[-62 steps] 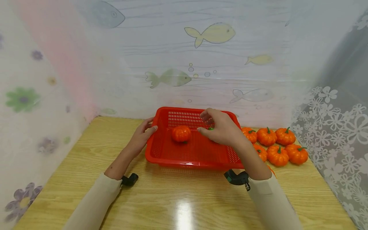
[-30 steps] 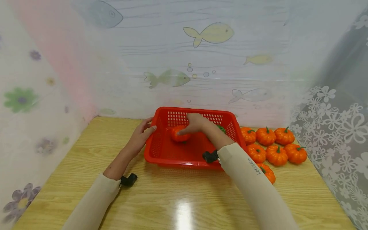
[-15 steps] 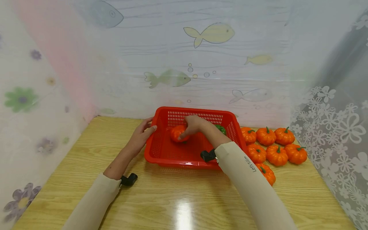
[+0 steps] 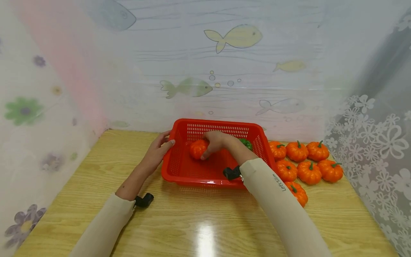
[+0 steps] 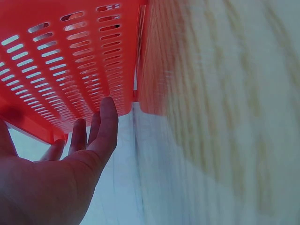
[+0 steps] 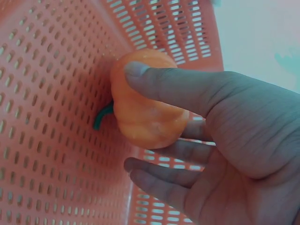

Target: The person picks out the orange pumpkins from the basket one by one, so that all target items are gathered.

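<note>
A red plastic basket (image 4: 208, 182) with slotted walls stands on the table. At its left rim is my left hand (image 4: 156, 151), thumb over the edge; the left wrist view shows its fingers (image 5: 107, 123) along the outer slotted wall. Inside the basket my right hand (image 4: 216, 142) grips a small orange pumpkin (image 4: 197, 149), thumb on one side and fingers on the other. The pumpkin's green stem (image 6: 103, 115) points toward the basket's floor in the right wrist view. Partly behind the right forearm, a green ribbed thing (image 4: 246, 143) lies in the basket.
Several more orange pumpkins (image 4: 309, 173) stand in loose rows right of the basket, one pumpkin (image 4: 298, 194) nearer the front, partly behind the right sleeve. A wall covering with printed fish (image 4: 242, 36) rises behind the wooden table (image 4: 179, 221).
My right hand has moved left across the basket, down to the orange pumpkin, and closed round it. The pumpkin has shifted and tipped slightly left. My left hand has stayed at the rim.
</note>
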The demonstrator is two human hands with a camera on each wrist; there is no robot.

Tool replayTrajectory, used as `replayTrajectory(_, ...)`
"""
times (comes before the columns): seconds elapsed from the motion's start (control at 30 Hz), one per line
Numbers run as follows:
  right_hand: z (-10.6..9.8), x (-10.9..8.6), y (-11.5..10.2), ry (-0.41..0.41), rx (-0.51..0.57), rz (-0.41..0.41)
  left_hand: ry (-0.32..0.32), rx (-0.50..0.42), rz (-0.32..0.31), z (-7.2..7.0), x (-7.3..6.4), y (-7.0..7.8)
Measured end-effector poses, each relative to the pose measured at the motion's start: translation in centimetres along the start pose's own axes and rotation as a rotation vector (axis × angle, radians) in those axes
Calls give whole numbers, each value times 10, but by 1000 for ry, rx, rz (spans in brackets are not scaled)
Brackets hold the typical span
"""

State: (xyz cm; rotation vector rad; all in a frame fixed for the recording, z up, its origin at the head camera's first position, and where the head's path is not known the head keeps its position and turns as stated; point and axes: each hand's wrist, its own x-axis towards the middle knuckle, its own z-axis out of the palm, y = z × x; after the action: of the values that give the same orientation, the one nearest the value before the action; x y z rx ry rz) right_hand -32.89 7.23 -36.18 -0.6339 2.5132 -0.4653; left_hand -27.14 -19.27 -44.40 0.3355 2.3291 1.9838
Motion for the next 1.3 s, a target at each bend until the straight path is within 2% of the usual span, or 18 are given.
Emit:
replayTrajectory(0.33,1,0,-1,-9,12,-36,9,6,-12,1,0,0)
replayTrajectory(0.7,-4,-11,-9,59,7,-86,14,0,6,2,-1,-2)
replayTrajectory(0.97,-7,-29,-14,115,21,-162,8,3,11,2,-1,-1)
replayTrajectory(1.3,-5,-62,-11,197,105,-238,9,21,3,1,0,-2)
